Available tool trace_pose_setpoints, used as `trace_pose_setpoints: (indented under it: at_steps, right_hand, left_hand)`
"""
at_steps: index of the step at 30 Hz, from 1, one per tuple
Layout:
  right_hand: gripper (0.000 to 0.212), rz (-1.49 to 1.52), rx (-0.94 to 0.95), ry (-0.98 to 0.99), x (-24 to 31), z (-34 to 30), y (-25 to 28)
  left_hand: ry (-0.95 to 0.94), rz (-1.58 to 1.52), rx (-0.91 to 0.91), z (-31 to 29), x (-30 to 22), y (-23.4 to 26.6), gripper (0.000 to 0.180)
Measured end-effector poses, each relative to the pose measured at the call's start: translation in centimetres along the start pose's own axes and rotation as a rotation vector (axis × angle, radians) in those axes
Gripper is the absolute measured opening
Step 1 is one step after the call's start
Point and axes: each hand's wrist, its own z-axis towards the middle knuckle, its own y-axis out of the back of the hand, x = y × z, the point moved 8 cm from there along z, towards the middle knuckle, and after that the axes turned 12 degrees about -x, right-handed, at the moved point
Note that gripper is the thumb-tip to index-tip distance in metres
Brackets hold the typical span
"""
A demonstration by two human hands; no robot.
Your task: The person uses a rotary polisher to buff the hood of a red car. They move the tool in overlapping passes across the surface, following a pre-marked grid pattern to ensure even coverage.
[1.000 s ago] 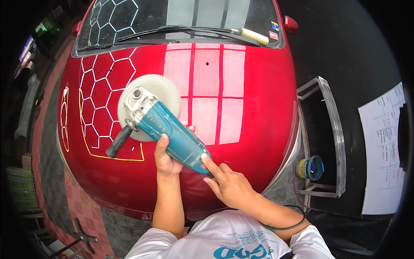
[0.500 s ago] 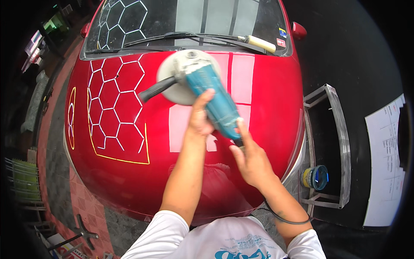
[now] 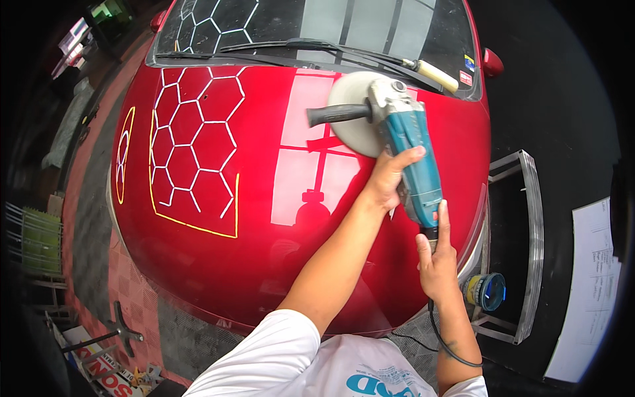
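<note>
Over the upper right part of a car's red hood (image 3: 258, 152) is a teal electric polisher (image 3: 418, 159) with a round pale pad (image 3: 357, 126). The pad lies against the paint near the windshield; its surface is blurred. My left hand (image 3: 390, 177) grips the underside of the polisher's body, thumb over the top. Around the rear end, by the cord, my right hand (image 3: 438, 261) is closed, with the index finger stretched along the side. A black side handle (image 3: 338, 114) points left, with no hand on it. The power cord (image 3: 440, 334) runs down along my right forearm.
White hexagon lines and a yellow tape outline (image 3: 198, 230) mark the hood's left side. A cream bottle (image 3: 433, 74) rests by the wipers (image 3: 311, 45). On the right stand a metal frame (image 3: 532, 245) and a bucket (image 3: 488, 291). A white chart (image 3: 582, 291) hangs beyond.
Both hands have carried the polisher to the right across the hood, and it has turned more upright. The view has shifted a little too.
</note>
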Motion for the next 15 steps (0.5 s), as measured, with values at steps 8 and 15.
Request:
trace_pose_setpoints:
  at_steps: [8, 15]
  right_hand:
    - [0.086, -0.039, 0.201, 0.354, 7.4, -5.5, -6.0]
    - [0.074, -0.144, 0.439, 0.551, 11.5, -10.6, -11.1]
  left_hand:
    - [-0.115, -0.002, -0.094, -10.6, -8.3, 9.2, 0.069]
    - [-0.390, -0.032, -0.135, -21.3, -14.1, 15.5, 0.090]
